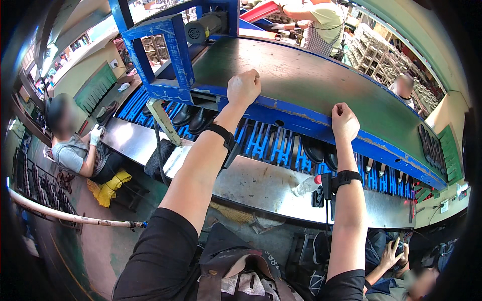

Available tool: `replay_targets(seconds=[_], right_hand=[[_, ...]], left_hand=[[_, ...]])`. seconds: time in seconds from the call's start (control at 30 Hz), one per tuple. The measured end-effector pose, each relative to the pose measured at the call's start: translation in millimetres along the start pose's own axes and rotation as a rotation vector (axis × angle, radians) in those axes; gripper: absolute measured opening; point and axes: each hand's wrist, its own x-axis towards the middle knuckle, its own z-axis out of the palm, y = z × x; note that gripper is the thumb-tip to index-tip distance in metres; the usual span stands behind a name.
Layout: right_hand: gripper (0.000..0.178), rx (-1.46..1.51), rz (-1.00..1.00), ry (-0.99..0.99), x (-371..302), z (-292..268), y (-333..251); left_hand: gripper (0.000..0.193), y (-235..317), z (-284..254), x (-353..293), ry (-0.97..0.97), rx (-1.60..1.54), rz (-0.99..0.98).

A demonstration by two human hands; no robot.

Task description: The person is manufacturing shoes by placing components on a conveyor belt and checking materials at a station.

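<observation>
My left hand [244, 87] is raised over the near edge of a long green conveyor belt [296, 67], its fingers curled into a fist. Farther right, my right hand [345, 123] is closed too, up against the view of the belt's blue side rail [296, 116]. No object sticks out of either fist. Each wrist wears a black strap with a small device. Below the rail runs a lower rack of blue bars [261, 142], with black shoes [202, 121] left of centre and another black shoe [313, 149] beside my right wrist.
A metal ledge [256, 183] runs along the front, holding a clear bottle [307, 186] with a red cap. A blue frame with a motor [200, 30] stands over the belt's left end. A gloved co-worker [75, 150] sits left; others are at the far side and lower right.
</observation>
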Motion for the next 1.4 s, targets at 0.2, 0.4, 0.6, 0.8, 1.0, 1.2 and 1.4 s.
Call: replay_targets(seconds=[0.2,0.4,0.6,0.8,1.0,1.2,1.4], right_hand=[[0.01,-0.01,-0.009,0.009,0.0,0.4,1.2],[0.01,-0.011,-0.008,0.001,0.7,4.6,5.5],[0.01,0.002,-0.01,0.016,0.8,4.7,3.9],[0.01,-0.019,-0.004,0.004,0.1,1.2,2.6],[0.01,-0.006,-0.01,0.001,-0.5,3.6,5.5],[0.012,-0.022,0.018,-0.03,2.2,3.1,3.8],[0.013,-0.018,0.053,-0.064,2.7,1.6,3.7]], left_hand=[[0.013,1.1,-1.2,-0.3,-0.009,0.007,-0.007],[0.014,1.9,-1.8,-0.4,0.011,-0.009,0.018],[0.017,0.9,-2.2,0.5,-0.001,-0.005,0.015],[0.014,2.9,-2.1,-0.7,-0.006,-0.005,0.002],[0.015,-0.3,0.4,-1.7,0.019,-0.012,0.031],[0.015,-2.2,2.5,1.3,0.021,0.012,0.029],[0.013,0.9,1.3,1.4,0.012,0.02,0.017]])
